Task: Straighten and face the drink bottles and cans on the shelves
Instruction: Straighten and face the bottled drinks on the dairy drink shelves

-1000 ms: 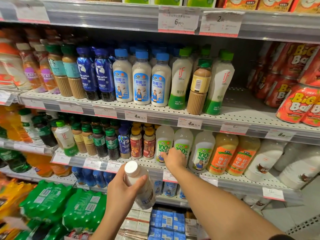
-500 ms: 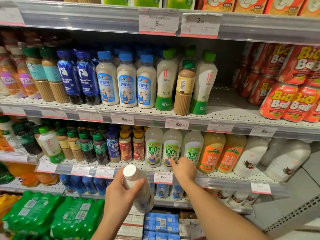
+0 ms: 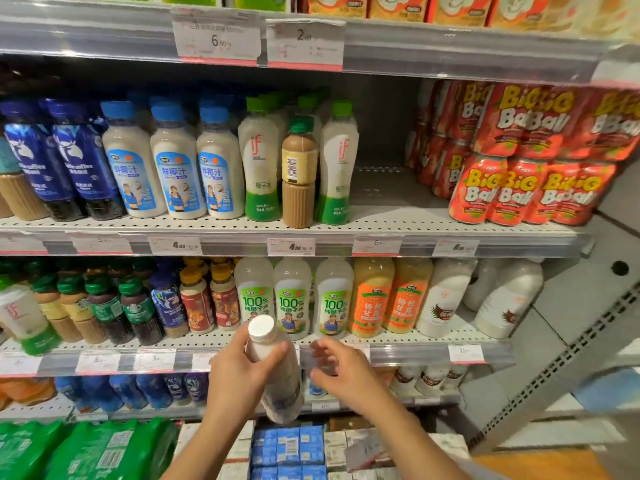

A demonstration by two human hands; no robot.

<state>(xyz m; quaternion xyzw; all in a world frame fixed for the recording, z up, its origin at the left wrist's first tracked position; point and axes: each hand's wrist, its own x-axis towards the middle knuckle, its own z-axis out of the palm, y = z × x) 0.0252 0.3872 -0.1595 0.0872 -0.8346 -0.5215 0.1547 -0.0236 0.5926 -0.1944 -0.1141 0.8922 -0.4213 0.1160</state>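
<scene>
Left hand (image 3: 242, 379): gripping the white-capped bottle (image 3: 277, 372), clear of the shelf (image 3: 415, 351).
Right hand (image 3: 343, 370): blurred, fingers loose, holding nothing.

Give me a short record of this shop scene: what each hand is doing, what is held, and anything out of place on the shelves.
left hand: grips a white-capped bottle, held off the shelf
right hand: fingers spread, blurred, holding nothing, beside the bottle
out of place: brown bottle with a green cap, barcode outward, between two green-capped white bottles
nearest shelf row: three "100%" bottles, labels facing forward
shelf gap: bare shelf left of the red cans
</scene>
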